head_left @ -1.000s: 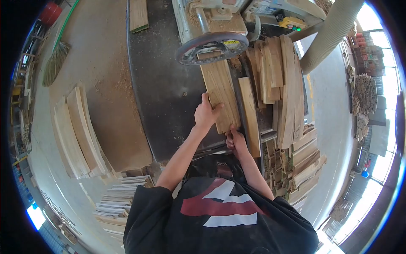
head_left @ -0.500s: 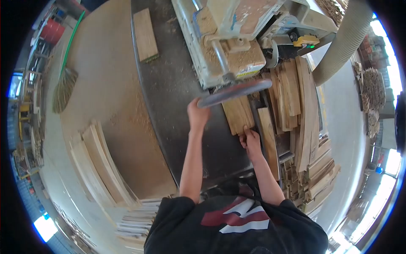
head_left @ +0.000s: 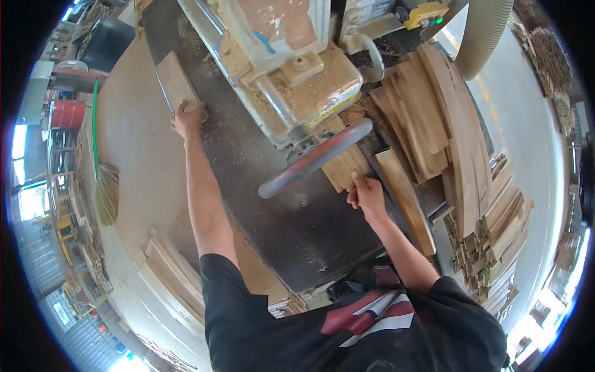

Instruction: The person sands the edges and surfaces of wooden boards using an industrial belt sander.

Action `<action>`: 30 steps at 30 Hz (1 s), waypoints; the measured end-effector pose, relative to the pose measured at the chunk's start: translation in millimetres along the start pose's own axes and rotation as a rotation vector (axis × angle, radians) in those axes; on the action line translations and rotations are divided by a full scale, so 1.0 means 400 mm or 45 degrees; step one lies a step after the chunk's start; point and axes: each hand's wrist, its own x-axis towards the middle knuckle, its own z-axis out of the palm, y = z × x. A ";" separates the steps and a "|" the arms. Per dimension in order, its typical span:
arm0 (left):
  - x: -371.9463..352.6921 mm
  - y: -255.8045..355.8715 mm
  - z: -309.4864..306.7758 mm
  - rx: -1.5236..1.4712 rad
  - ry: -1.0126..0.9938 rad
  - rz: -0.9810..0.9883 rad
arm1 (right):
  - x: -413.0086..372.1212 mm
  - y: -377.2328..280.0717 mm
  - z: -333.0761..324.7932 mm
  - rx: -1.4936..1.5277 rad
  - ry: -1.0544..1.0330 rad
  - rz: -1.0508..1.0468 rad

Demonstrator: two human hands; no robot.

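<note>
My left hand (head_left: 188, 119) is stretched out to the far left, its fingers closed on the near end of a short wooden board (head_left: 175, 77) on the dark machine table (head_left: 273, 229). My right hand (head_left: 368, 197) pinches the near end of another short wooden board (head_left: 344, 166), whose far end runs in under the machine head (head_left: 291, 80). Between my two arms the handwheel (head_left: 316, 160) slants across, touched by neither hand. Just right of my right hand lies a narrow wooden strip (head_left: 406, 201).
Curved wooden strips (head_left: 415, 118) are stacked right of the machine, beside a ribbed hose (head_left: 486, 37). More strips (head_left: 167, 279) lie at the lower left. A green-handled broom (head_left: 107, 192) stands farther left. Sawdust covers the machine head.
My left hand has left the handwheel and reached up-left to the far board. My right hand stays at its board's end. The view has turned, and the handwheel appears lower and farther left.
</note>
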 end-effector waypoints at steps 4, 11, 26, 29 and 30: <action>-0.081 0.007 -0.040 0.172 -0.023 -0.079 | 0.040 -0.035 0.055 -0.032 -0.043 -0.037; -0.605 -0.036 -0.221 0.213 -0.039 0.014 | 0.116 -0.053 0.142 -0.237 -0.068 -0.373; -1.197 -0.230 -0.537 -1.576 -0.300 -0.653 | -0.184 0.147 -0.186 -0.635 -0.635 -0.521; -1.285 -0.161 -0.513 -2.157 -0.612 -0.618 | -0.263 0.184 -0.244 -0.588 -0.827 -0.284; -1.325 -0.130 -0.482 -2.170 -0.666 -0.624 | -0.286 0.187 -0.258 -0.661 -0.910 -0.249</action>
